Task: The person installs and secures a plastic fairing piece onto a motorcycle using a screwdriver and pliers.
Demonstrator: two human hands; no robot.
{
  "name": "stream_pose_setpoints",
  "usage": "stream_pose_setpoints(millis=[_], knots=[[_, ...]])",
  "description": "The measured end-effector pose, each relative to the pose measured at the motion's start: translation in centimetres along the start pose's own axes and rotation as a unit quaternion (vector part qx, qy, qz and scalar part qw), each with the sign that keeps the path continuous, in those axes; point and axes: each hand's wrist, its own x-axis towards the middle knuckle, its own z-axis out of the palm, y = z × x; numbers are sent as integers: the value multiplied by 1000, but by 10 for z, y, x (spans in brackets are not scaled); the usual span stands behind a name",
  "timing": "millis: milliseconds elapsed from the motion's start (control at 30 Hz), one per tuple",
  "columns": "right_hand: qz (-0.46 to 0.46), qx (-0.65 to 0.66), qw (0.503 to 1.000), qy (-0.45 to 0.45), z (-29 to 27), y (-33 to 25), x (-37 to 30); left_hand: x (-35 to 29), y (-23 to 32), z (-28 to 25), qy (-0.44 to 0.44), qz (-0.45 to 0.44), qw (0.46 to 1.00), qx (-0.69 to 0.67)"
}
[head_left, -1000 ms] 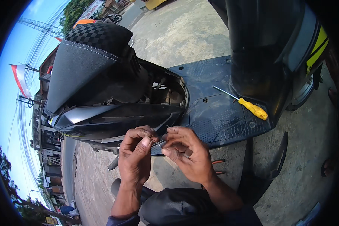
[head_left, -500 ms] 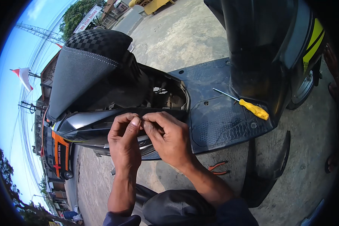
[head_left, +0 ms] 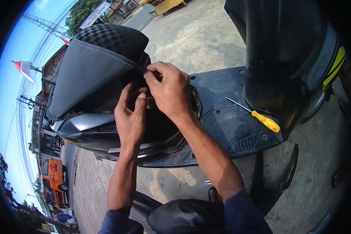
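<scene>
A dark scooter fills the middle, its grey seat (head_left: 93, 66) with a checkered top. My right hand (head_left: 168, 89) is up at the seat's front edge, thumb and forefinger pinched together. Something thin may stick out of that pinch, too small to name. Just below and to the left, my left hand (head_left: 129, 117) is over the opening under the seat, its thumb and fingers apart and slightly bent. Nothing shows in it, though the shadow hides part of the fingertips. A screwdriver (head_left: 266, 121) with a yellow handle lies on the scooter's footboard (head_left: 210, 124).
A loose black panel (head_left: 286, 173) lies on the concrete at the right. Metal plier tips (head_left: 207, 182) show beside my right forearm. An orange van (head_left: 54, 177) is parked at far left. Part of another person's foot (head_left: 336, 178) is at the right edge.
Both hands have risen from the scooter's side panel to the seat's front edge. They have come apart, the right one going higher. The view has shifted a little.
</scene>
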Motion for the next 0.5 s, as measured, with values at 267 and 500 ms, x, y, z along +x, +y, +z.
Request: stream_pose_setpoints(millis=[267,500], knots=[[-89,-88,992,-9,-2,5,14,10,4,22,37,54,996,-57],[-179,-177,968,-19,-1,0,17,11,-9,16,61,53,997,-20]])
